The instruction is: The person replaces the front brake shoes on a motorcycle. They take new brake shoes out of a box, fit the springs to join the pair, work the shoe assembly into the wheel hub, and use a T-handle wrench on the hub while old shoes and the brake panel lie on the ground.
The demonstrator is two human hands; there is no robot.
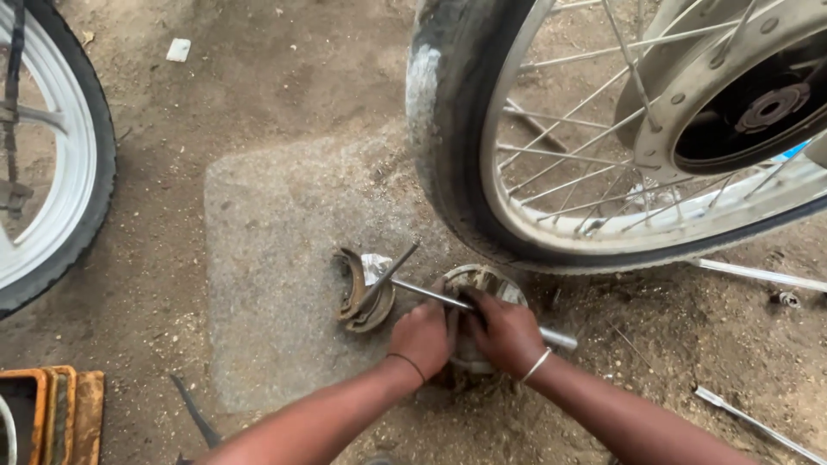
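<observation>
forearms: both come in from the bottom edge and meet over one spot, so the work sits close to the body and between the hands
left hand (424,334): curled in a fist against the left side of the round metal part, thin dark band on the wrist; seems to steady the part from that side
right hand (506,331): fingers closed over the top right of the same part, pale bangle on the wrist; pressing down holds the part flat on the ground
hands together: knuckles nearly touching, both clamped on the part; exact finger grip hidden under the knuckles, cannot tell if a small tool is pinched there
round metal part (482,280): dirty drum-shaped plate, only its far rim shows past the fingers; lies on the ground just in front of the tyre
long rod (431,295): bright axle-like bar, runs from the shoes under both hands, its end showing right of the right wrist
brake shoes (362,297): curved rusty pair, just left of the left hand, set aside within reach; a thin dark bar leans across them
concrete slab (276,258): flat patch in the dirt, gives a firm bed for parts
spoked wheel (603,129): upright, top right, hub open, tyre right behind the part
second wheel (52,146): left edge, well apart
orange tray (52,413): bottom left corner, near the left forearm
</observation>
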